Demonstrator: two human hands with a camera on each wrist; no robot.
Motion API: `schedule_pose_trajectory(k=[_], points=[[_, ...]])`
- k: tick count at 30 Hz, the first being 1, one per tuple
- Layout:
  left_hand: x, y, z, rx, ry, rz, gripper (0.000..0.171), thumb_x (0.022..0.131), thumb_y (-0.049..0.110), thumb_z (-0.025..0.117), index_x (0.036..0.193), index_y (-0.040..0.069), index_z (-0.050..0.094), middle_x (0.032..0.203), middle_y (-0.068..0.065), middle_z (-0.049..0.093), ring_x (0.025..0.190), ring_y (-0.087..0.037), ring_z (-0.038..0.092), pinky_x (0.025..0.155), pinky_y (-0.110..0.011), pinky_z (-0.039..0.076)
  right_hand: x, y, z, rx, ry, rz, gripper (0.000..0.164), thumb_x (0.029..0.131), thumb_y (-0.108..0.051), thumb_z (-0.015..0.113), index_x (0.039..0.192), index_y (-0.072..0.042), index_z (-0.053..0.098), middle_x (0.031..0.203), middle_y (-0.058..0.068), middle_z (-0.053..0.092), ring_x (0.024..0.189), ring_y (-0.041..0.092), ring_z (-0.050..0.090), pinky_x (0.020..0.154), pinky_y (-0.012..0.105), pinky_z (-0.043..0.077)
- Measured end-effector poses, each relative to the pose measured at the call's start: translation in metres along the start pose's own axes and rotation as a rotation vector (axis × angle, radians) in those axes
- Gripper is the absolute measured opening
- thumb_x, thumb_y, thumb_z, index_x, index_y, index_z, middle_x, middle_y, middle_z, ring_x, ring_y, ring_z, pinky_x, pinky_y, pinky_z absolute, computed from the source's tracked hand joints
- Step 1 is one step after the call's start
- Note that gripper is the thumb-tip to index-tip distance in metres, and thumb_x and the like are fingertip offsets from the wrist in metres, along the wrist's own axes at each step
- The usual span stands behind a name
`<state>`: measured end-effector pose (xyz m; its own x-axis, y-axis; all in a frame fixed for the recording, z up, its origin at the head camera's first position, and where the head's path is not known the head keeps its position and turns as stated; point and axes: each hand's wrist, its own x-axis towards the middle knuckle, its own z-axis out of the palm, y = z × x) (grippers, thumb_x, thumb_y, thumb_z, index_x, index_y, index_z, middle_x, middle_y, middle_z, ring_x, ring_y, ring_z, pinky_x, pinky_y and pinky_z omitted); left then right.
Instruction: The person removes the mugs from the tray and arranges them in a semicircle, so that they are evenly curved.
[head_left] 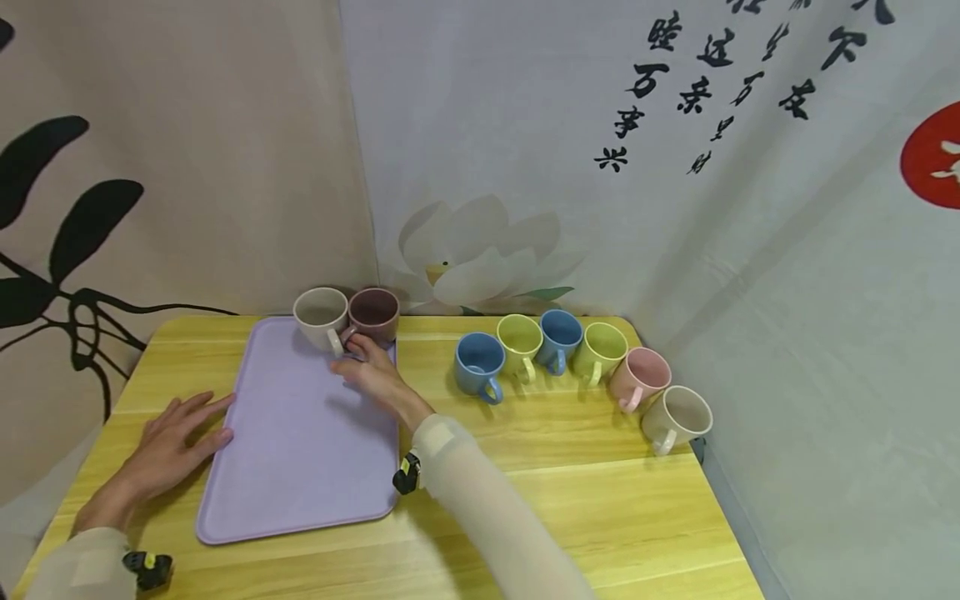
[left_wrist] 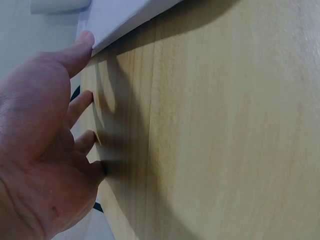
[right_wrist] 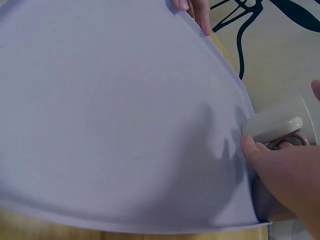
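A lilac tray (head_left: 300, 467) lies on the wooden table. At its far end stand an off-white mug (head_left: 318, 310) and a dark mauve mug (head_left: 377, 310), side by side with handles facing inward. My right hand (head_left: 378, 381) holds the mauve mug by its handle (right_wrist: 301, 137), fingertips close beside the off-white mug. Much of the mauve mug's body is hidden behind that hand in the right wrist view. At the tray's left edge, my left hand (head_left: 176, 442) rests with fingers spread, its thumb and forefinger touching the rim; its palm shows in the left wrist view.
Right of the tray, several mugs stand in a curved row: a blue mug (head_left: 478, 367), a green mug (head_left: 519, 337), another blue and green, a pink mug (head_left: 641, 375) and a beige mug (head_left: 678, 414). A printed curtain (head_left: 480, 125) hangs behind the table (head_left: 600, 517).
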<state>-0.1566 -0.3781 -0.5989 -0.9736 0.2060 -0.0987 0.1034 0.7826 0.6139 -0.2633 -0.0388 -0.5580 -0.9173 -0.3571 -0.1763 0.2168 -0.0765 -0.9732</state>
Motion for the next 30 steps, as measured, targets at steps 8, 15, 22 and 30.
schedule_pose_trajectory(k=[8, 15, 22, 30], points=[[0.0, 0.002, 0.002, -0.005, 0.02, 0.017, 0.069, 0.119, 0.039, 0.058, 0.174, 0.004, 0.037, 0.175, -0.049, 0.019, 0.16, -0.082, -0.002, 0.123, -0.095, -0.009, -0.001, 0.001, -0.002, -0.037, -0.007, 0.007, 0.077, 0.098, -0.011, 0.077, 0.168, -0.013, 0.044, 0.172, 0.01, 0.055, 0.154, 0.032, 0.061, 0.104, 0.03, 0.053], [0.001, -0.002, 0.004, -0.015, 0.017, 0.02, 0.07, 0.118, 0.04, 0.059, 0.175, 0.005, 0.037, 0.176, -0.048, 0.019, 0.161, -0.082, -0.004, 0.124, -0.095, -0.011, -0.003, 0.002, -0.003, -0.094, 0.066, -0.007, 0.071, 0.098, -0.013, 0.08, 0.162, -0.009, 0.05, 0.167, 0.014, 0.06, 0.149, 0.034, 0.066, 0.118, 0.041, 0.059], [0.002, -0.004, 0.005, -0.017, 0.041, 0.035, 0.069, 0.118, 0.038, 0.06, 0.174, 0.005, 0.039, 0.174, -0.049, 0.021, 0.16, -0.082, -0.002, 0.124, -0.095, -0.01, -0.006, 0.006, -0.005, -0.171, 0.162, -0.086, 0.053, 0.101, -0.014, 0.078, 0.148, 0.001, 0.06, 0.144, 0.021, 0.073, 0.118, 0.017, 0.074, 0.097, 0.023, 0.059], [0.0, -0.003, 0.005, -0.021, 0.027, 0.019, 0.069, 0.119, 0.039, 0.058, 0.174, 0.004, 0.037, 0.175, -0.049, 0.019, 0.16, -0.082, -0.004, 0.123, -0.095, -0.012, 0.023, 0.047, -0.025, -0.409, 0.316, -0.228, 0.021, 0.11, -0.029, 0.066, 0.121, -0.011, 0.07, 0.11, 0.003, 0.078, 0.097, 0.011, 0.071, 0.084, 0.025, 0.061]])
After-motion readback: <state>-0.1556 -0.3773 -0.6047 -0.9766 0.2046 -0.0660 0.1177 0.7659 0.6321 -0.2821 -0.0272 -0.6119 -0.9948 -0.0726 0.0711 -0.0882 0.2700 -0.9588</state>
